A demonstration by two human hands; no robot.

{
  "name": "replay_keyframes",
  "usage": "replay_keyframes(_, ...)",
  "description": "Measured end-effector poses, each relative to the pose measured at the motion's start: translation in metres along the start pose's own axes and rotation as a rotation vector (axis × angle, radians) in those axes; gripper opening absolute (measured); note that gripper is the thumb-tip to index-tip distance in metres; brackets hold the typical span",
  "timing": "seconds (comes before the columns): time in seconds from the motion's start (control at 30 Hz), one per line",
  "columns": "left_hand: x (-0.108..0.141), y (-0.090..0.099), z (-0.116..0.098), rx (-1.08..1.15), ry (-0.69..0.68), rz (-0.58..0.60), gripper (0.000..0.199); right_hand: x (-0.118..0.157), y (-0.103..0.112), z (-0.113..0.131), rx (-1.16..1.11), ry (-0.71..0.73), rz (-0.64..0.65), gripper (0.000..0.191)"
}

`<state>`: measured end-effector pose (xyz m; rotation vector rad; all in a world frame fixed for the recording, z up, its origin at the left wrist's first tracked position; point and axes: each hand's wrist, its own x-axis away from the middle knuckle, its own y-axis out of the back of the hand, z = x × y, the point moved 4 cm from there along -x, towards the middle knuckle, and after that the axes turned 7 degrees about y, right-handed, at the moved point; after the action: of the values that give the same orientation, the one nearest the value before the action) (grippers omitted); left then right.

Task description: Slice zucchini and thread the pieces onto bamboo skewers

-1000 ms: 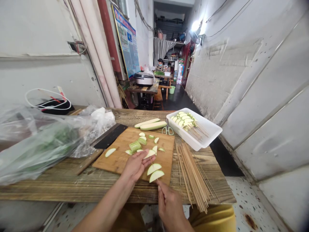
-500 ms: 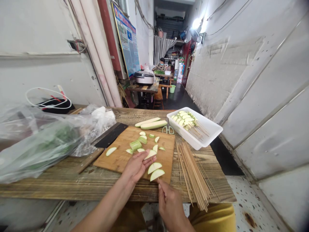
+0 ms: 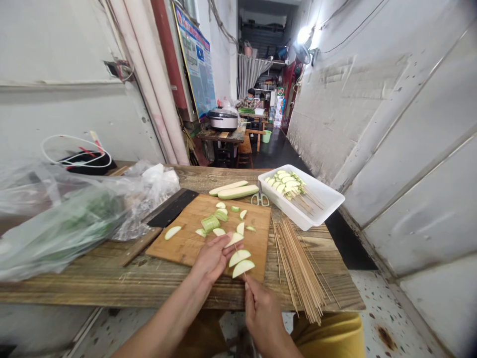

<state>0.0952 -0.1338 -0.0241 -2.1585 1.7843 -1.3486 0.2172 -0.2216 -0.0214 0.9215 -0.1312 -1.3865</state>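
One skewer (image 3: 236, 248): thin, wooden, above the near right part of the chopping board (image 3: 183, 244), its long axis slanting from near right to far left between your hands. Two half-round slices (image 3: 243, 268), threaded, just beyond your right fingertips. Your right hand (image 3: 263, 309): fingers closed on the skewer's near end, the nearer hand to the threaded pair. Your left hand (image 3: 212, 259): thumb and fingers narrowed on a third slice (image 3: 234, 239), far and slightly left of that pair, in line with the skewer; whether the point passes through it, cannot tell. Right of the board: loose skewers (image 3: 300, 271), one bundle. Far right: white tray (image 3: 330, 200), with filled skewers. Far side: two cut lengths of vegetable (image 3: 238, 192); scissors (image 3: 260, 200). Left: one knife (image 3: 172, 211).
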Motion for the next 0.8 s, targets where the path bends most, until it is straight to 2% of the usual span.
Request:
replay_keyframes(0.23, 0.002, -0.005, 0.013, 0.001, 0.043, 0.025, 0.005, -0.002, -0.003, -0.007, 0.100, -0.019, 0.009, 0.038)
replay_keyframes(0.33, 0.003, -0.008, 0.014, -0.028, 0.034, 0.077, 0.004, -0.001, -0.004, -0.009, 0.093, -0.013, -0.014, 0.039)
replay_keyframes(0.43, 0.006, -0.006, 0.010, -0.049, -0.005, 0.100, 0.010, 0.000, -0.001, -0.012, 0.061, 0.006, -0.056, 0.039)
replay_keyframes(0.5, 0.006, 0.001, 0.000, -0.101, -0.131, 0.082, 0.020, 0.001, 0.002, -0.016, 0.054, 0.010, -0.088, 0.039)
replay_keyframes(0.57, 0.006, 0.015, -0.018, -0.263, -0.354, -0.004, 0.027, 0.003, 0.007, -0.022, 0.053, -0.001, -0.128, 0.038)
replay_keyframes(0.67, 0.006, 0.034, -0.045, -0.707, -0.683, -0.176, 0.032, 0.006, 0.014, -0.037, 0.063, -0.028, -0.186, 0.037)
replay_keyframes(0.73, 0.008, 0.037, -0.053, -1.021, -0.877, -0.197, 0.033, 0.007, 0.017, -0.046, 0.074, -0.057, -0.203, 0.037)
replay_keyframes(0.8, 0.010, 0.031, -0.051, -1.313, -1.028, -0.166, 0.031, 0.007, 0.017, -0.052, 0.072, -0.090, -0.197, 0.037)
